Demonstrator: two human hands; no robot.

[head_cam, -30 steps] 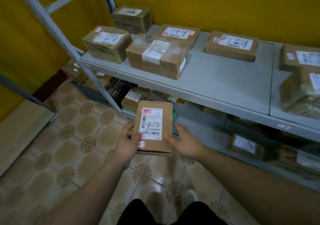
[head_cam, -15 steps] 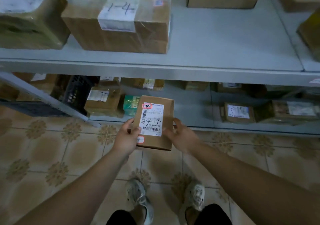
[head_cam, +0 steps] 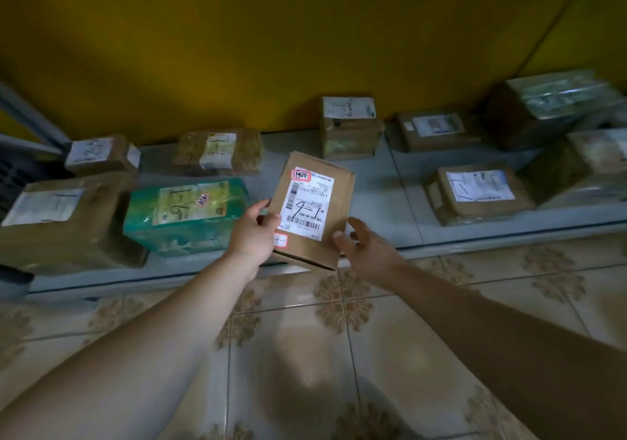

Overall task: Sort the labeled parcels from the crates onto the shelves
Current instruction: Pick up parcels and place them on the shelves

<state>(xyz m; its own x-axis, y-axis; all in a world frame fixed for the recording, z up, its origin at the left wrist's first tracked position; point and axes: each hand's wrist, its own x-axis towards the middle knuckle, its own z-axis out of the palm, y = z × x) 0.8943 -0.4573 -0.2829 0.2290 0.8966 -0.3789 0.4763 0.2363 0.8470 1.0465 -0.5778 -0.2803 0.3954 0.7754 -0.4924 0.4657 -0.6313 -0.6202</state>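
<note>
A flat cardboard parcel (head_cam: 334, 202) is held tilted over the front of the low grey shelf (head_cam: 380, 195), label up. Its 9 o'clock edge is gripped by the left hand (head_cam: 252, 236), thumb laid on the label. The right hand (head_cam: 368, 253) is seen at its 5 o'clock corner, fingers loosely spread. A green box (head_cam: 186, 215) lies at the parcel's 9 o'clock.

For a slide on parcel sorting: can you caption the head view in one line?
Left hand grips a flat labeled parcel above the low shelf, right hand at its edge.
</note>
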